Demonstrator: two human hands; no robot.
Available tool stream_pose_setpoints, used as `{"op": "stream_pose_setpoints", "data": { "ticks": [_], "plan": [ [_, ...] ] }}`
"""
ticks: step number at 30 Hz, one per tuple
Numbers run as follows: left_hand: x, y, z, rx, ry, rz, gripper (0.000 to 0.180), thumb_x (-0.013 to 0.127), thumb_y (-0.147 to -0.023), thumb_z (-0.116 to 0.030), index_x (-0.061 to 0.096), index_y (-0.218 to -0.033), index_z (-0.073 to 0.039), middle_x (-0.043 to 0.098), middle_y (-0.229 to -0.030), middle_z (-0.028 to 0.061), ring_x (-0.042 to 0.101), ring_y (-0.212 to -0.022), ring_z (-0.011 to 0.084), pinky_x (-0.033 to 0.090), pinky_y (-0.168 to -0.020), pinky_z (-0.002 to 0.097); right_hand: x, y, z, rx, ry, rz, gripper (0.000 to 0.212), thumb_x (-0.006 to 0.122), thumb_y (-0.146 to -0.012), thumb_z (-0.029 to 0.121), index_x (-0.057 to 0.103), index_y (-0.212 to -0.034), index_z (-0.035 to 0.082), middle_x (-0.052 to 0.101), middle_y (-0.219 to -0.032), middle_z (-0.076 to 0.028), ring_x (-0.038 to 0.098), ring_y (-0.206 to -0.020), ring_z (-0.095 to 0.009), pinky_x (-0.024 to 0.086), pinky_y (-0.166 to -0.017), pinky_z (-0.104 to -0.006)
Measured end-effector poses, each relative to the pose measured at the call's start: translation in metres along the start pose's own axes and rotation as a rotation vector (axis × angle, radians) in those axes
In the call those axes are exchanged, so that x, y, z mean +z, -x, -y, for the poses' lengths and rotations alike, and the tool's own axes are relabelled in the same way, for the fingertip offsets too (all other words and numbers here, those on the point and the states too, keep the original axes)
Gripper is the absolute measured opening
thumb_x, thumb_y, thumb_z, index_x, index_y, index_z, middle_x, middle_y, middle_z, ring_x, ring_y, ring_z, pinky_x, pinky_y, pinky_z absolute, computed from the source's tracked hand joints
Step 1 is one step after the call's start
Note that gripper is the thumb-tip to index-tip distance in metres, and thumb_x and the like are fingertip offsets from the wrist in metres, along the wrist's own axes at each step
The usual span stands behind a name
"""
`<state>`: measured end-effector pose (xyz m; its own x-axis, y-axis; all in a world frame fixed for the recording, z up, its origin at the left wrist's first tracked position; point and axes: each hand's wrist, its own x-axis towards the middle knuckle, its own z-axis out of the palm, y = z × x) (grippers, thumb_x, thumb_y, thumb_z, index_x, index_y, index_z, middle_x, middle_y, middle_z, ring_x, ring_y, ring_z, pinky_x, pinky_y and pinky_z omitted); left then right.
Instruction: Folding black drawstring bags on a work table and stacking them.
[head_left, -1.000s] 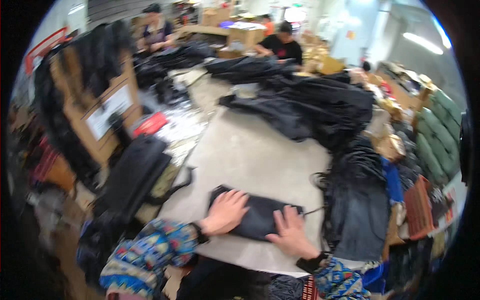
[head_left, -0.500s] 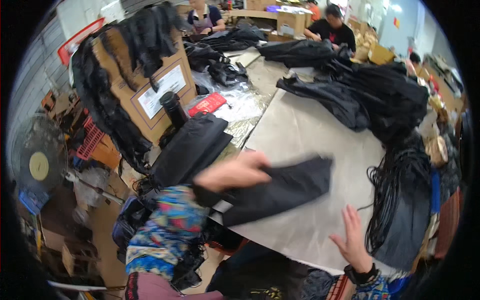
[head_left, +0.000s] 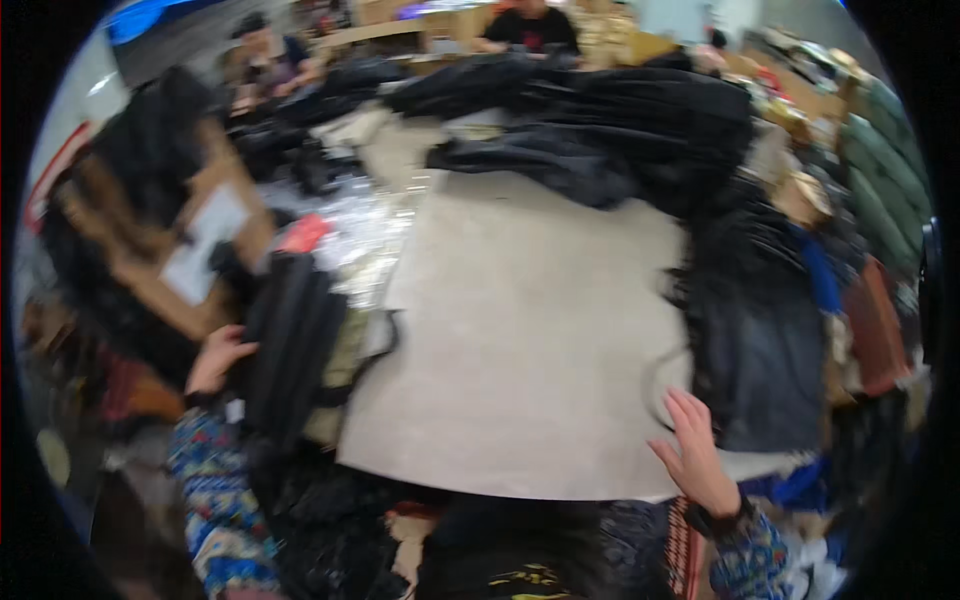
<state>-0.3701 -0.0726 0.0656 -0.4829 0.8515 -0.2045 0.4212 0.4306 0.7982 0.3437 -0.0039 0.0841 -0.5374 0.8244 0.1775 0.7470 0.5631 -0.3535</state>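
My left hand [head_left: 214, 360] is at the left edge of a stack of folded black cloth pieces [head_left: 290, 350], its fingers slightly apart. Blur hides whether they touch the cloth. Over the right front part of a pale board [head_left: 530, 330], my right hand [head_left: 698, 455] is open, fingers spread, holding nothing. Close to it lies a heap of black cloth with thin cords [head_left: 755, 330] along the board's right side. A dark strap [head_left: 385, 345] sticks out from the stack onto the board's left edge.
A cardboard box [head_left: 235, 190] draped with black cloth stands at the left, near a red packet [head_left: 305, 233] and clear plastic [head_left: 365, 225]. More black fabric [head_left: 620, 120] is piled across the far side. Two people [head_left: 530, 30] [head_left: 265, 65] sit beyond it.
My left hand has moved left from above the board, and the black cloth piece it carried now lies on the stack. The view has turned to the right. My right hand remains spread.
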Motion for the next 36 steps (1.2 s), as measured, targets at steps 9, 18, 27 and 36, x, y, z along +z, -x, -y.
{"op": "stream_pose_setpoints", "data": {
  "ticks": [9, 18, 27, 36],
  "plan": [
    [-0.029, -0.001, 0.015, 0.010, -0.157, -0.134, 0.050, 0.063, -0.083, -0.010, 0.046, -0.129, 0.002, 0.054, -0.124, 0.0169, 0.052, -0.113, 0.0252, 0.040, -0.097, 0.0325, -0.001, -0.012, -0.137, 0.566, 0.240, -0.124, 0.052, 0.048, -0.096, 0.038, 0.043, -0.136, 0.005, 0.045, -0.139, -0.020, 0.038, -0.130, -0.042, 0.032, -0.098, -0.0645],
    [0.110, 0.115, -0.215, 0.374, 0.052, 0.100, 0.041, 0.054, -0.087, -0.009, 0.051, -0.126, 0.003, 0.057, -0.121, 0.0106, 0.054, -0.112, 0.0189, 0.041, -0.096, 0.0297, -0.058, -0.017, -0.010, 0.104, 0.089, -0.052, 0.034, 0.057, -0.088, 0.010, 0.052, -0.118, -0.005, 0.060, -0.109, -0.025, 0.058, -0.100, -0.039, 0.049, -0.084, -0.0407],
    [0.377, 0.068, -0.232, 0.678, -0.167, 0.460, 0.072, 0.071, -0.077, -0.011, 0.034, -0.137, 0.005, 0.057, -0.120, 0.0243, 0.059, -0.109, 0.0332, 0.047, -0.091, 0.0366, 0.030, -0.016, 0.051, -0.333, 0.044, 0.373, 0.069, 0.051, -0.091, 0.047, 0.034, -0.140, 0.003, 0.030, -0.144, -0.027, 0.031, -0.131, -0.047, 0.037, -0.100, -0.0579],
    [0.281, 0.096, -0.186, -0.379, 0.598, 0.887, 0.014, 0.056, -0.082, -0.001, 0.055, -0.096, 0.001, 0.063, -0.079, 0.0104, 0.056, -0.046, 0.0143, 0.041, -0.039, 0.0259, 0.090, -0.128, 0.023, -0.107, 0.088, 0.332, 0.088, 0.054, -0.083, 0.062, 0.024, -0.148, 0.011, 0.018, -0.150, -0.028, 0.013, -0.137, -0.053, 0.014, -0.102, -0.0733]
  ]
}}
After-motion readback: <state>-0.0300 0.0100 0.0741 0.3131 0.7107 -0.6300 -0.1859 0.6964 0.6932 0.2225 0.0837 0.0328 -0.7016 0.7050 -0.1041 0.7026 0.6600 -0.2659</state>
